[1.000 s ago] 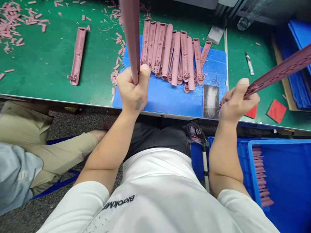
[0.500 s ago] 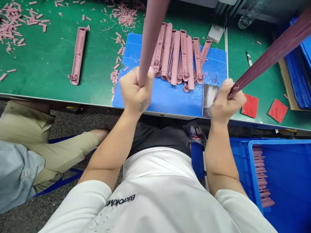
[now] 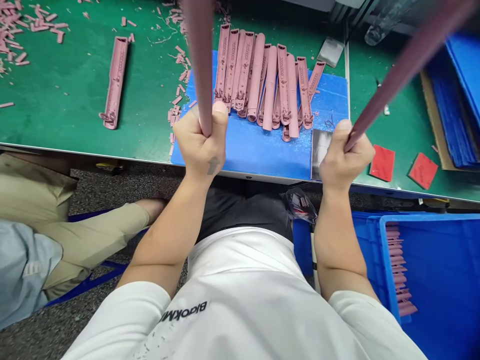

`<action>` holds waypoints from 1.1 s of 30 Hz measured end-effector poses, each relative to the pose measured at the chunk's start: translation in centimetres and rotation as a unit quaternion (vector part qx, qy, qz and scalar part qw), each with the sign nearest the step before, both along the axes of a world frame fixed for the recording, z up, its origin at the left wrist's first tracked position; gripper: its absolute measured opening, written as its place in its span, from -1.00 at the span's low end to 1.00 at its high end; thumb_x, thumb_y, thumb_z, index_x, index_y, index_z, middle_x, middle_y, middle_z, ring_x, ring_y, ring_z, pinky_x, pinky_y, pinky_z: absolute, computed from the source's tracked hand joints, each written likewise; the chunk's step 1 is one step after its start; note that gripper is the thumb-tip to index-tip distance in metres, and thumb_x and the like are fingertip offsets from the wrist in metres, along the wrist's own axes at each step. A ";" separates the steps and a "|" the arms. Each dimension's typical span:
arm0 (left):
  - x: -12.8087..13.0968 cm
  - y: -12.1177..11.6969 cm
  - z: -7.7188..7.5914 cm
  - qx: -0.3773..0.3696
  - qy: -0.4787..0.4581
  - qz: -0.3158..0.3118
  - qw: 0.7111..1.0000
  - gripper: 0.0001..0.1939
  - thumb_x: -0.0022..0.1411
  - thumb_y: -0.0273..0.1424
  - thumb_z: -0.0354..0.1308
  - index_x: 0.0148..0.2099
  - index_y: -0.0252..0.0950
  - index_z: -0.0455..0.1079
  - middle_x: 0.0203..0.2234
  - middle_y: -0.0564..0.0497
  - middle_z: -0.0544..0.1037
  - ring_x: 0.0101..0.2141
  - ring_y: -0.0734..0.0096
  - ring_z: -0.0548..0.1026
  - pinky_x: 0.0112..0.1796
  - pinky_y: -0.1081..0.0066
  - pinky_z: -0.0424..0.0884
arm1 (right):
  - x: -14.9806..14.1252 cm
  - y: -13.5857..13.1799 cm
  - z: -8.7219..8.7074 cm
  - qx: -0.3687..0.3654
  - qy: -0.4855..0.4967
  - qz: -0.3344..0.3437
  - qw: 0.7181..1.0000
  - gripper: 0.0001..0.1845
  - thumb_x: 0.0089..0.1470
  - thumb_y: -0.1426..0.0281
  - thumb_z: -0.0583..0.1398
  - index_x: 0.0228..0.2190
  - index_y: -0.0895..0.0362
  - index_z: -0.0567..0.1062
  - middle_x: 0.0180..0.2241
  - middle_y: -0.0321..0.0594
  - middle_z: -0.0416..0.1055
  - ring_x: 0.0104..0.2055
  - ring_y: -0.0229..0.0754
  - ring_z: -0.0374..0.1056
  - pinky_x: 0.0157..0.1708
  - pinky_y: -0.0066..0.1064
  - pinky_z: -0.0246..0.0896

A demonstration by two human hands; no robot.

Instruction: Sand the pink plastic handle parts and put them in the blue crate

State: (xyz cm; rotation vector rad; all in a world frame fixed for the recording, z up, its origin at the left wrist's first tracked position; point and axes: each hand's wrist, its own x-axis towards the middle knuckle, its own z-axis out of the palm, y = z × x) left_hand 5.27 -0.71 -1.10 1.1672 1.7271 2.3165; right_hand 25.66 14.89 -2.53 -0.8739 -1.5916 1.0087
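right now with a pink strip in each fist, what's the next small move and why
I'd probably lower the right grip and its pink strip toward the blue crate. That grip is the nearer one to the crate, which holds a row of similar pink pieces; the left grip is also full, with a second strip, so freeing one seems sensible.

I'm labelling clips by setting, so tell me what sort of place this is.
Probably a factory or workshop: many near-identical long pink parts lie on a blue sheet, small pink scraps litter the green workbench, and similar pieces line a blue crate.
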 end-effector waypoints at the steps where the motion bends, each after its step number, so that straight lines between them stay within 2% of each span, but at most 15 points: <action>1: 0.0 0.0 0.0 -0.004 -0.006 -0.002 1.000 -0.26 0.41 0.06 0.37 -0.53 -0.22 0.04 -0.64 0.13 0.04 -0.58 0.53 0.05 -0.50 0.30 -0.03 | -0.1 -0.2 0.0 0.027 -0.012 0.008 1.000 -0.24 0.37 -0.21 0.28 -0.57 0.02 0.14 -0.55 -0.39 -0.02 -0.53 -0.24 0.09 -0.56 -0.40 0.05; 4: 0.0 -0.2 0.2 0.002 -0.037 -0.037 0.999 -0.28 0.41 0.03 0.38 -0.53 -0.21 0.04 -0.66 0.15 0.00 -0.61 0.54 0.07 -0.53 0.30 -0.05 | 0.0 -0.3 0.1 0.076 0.012 -0.002 0.997 -0.22 0.36 -0.27 0.23 -0.58 0.00 0.15 -0.59 -0.41 -0.04 -0.59 -0.25 0.05 -0.60 -0.40 -0.01; 7: -0.3 -0.6 0.5 0.050 -0.047 -0.002 0.998 -0.29 0.41 -0.11 0.39 -0.56 -0.21 0.00 -0.68 0.17 0.00 -0.66 0.63 0.00 -0.58 0.31 -0.11 | 1.2 0.6 0.2 0.081 0.092 -0.049 0.991 -0.23 0.36 -0.25 0.25 -0.57 -0.02 0.09 -0.63 -0.46 -0.12 -0.66 -0.29 -0.05 -0.67 -0.40 -0.11; 10: -1.1 -0.8 0.5 0.072 -0.063 0.018 0.995 -0.33 0.38 -0.33 0.35 -0.56 -0.21 -0.08 -0.69 0.19 -0.05 -0.69 0.68 -0.10 -0.61 0.33 -0.20 | 2.5 2.0 0.1 0.077 0.143 -0.045 0.986 -0.23 0.40 -0.12 0.29 -0.57 -0.04 0.02 -0.66 -0.52 -0.21 -0.70 -0.38 -0.26 -0.72 -0.43 -0.25; 12: -1.6 -0.6 0.4 0.092 -0.054 0.023 0.994 -0.36 0.36 -0.39 0.30 -0.54 -0.21 -0.12 -0.69 0.19 -0.08 -0.69 0.68 -0.13 -0.62 0.34 -0.22 | 2.9 2.7 -0.1 0.081 0.171 -0.050 0.981 -0.22 0.42 -0.10 0.28 -0.58 -0.05 -0.03 -0.67 -0.54 -0.24 -0.71 -0.40 -0.30 -0.74 -0.45 -0.30; 14: -1.9 -0.4 0.4 0.101 -0.040 0.017 0.994 -0.35 0.33 -0.37 0.31 -0.53 -0.21 -0.15 -0.69 0.18 -0.10 -0.69 0.68 -0.14 -0.63 0.35 -0.22 | 2.9 3.1 -0.1 0.088 0.188 -0.059 0.976 -0.19 0.39 -0.12 0.29 -0.58 -0.06 -0.07 -0.68 -0.54 -0.25 -0.72 -0.41 -0.30 -0.76 -0.45 -0.34; 17: -2.1 -0.3 0.3 0.077 -0.068 -0.006 0.995 -0.33 0.33 -0.32 0.34 -0.52 -0.20 -0.16 -0.68 0.18 -0.14 -0.69 0.68 -0.18 -0.62 0.37 -0.25 | 2.7 3.1 0.0 0.061 0.169 -0.048 0.982 -0.22 0.34 -0.09 0.31 -0.57 -0.06 -0.05 -0.70 -0.55 -0.25 -0.72 -0.39 -0.32 -0.77 -0.43 -0.33; 21: -2.2 -0.7 0.2 0.113 -0.068 0.021 0.991 -0.37 0.39 -0.32 0.32 -0.48 -0.18 -0.11 -0.65 0.19 -0.13 -0.69 0.65 -0.14 -0.63 0.39 -0.22 | 2.6 3.1 0.3 0.081 0.173 -0.085 0.978 -0.30 0.31 -0.04 0.28 -0.54 -0.06 -0.05 -0.69 -0.55 -0.22 -0.72 -0.40 -0.31 -0.77 -0.44 -0.30; 24: -2.3 -0.9 0.1 0.098 -0.057 -0.022 0.993 -0.42 0.40 -0.43 0.24 -0.51 -0.17 -0.10 -0.65 0.18 -0.12 -0.68 0.66 -0.15 -0.63 0.37 -0.25 | 2.8 3.1 0.3 0.039 0.153 -0.056 0.986 -0.39 0.37 0.13 0.25 -0.50 -0.05 -0.03 -0.68 -0.56 -0.21 -0.70 -0.41 -0.32 -0.74 -0.45 -0.28; 26: -2.4 -0.9 0.0 0.113 -0.060 -0.013 0.992 -0.42 0.37 -0.45 0.23 -0.51 -0.16 -0.12 -0.66 0.19 -0.14 -0.69 0.68 -0.17 -0.65 0.36 -0.27 | 2.9 3.0 0.3 0.034 0.150 -0.066 0.986 -0.44 0.43 0.21 0.20 -0.50 -0.04 -0.01 -0.67 -0.55 -0.18 -0.70 -0.40 -0.27 -0.71 -0.46 -0.26; 28: -2.6 -0.9 0.1 0.128 -0.074 -0.004 0.989 -0.42 0.36 -0.42 0.24 -0.51 -0.15 -0.12 -0.66 0.20 -0.16 -0.69 0.68 -0.18 -0.67 0.37 -0.28 | 2.8 2.9 0.3 0.051 0.165 -0.074 0.982 -0.43 0.44 0.20 0.17 -0.51 -0.04 -0.02 -0.67 -0.53 -0.18 -0.70 -0.39 -0.26 -0.72 -0.45 -0.26; 31: -2.8 -0.9 0.2 0.098 -0.087 -0.035 0.991 -0.41 0.35 -0.40 0.28 -0.51 -0.15 -0.10 -0.67 0.21 -0.16 -0.70 0.68 -0.20 -0.68 0.37 -0.30 | 2.6 2.7 0.5 0.041 0.156 -0.033 0.986 -0.39 0.35 0.15 0.27 -0.53 -0.04 0.00 -0.68 -0.55 -0.19 -0.70 -0.40 -0.31 -0.75 -0.44 -0.28; 33: -3.0 -1.0 0.2 0.108 -0.070 -0.006 0.992 -0.39 0.34 -0.37 0.32 -0.51 -0.16 -0.09 -0.67 0.21 -0.14 -0.70 0.69 -0.17 -0.67 0.37 -0.27 | 2.4 2.8 0.5 0.052 0.157 -0.052 0.985 -0.35 0.31 0.08 0.30 -0.55 -0.05 0.00 -0.69 -0.54 -0.20 -0.71 -0.40 -0.29 -0.77 -0.43 -0.28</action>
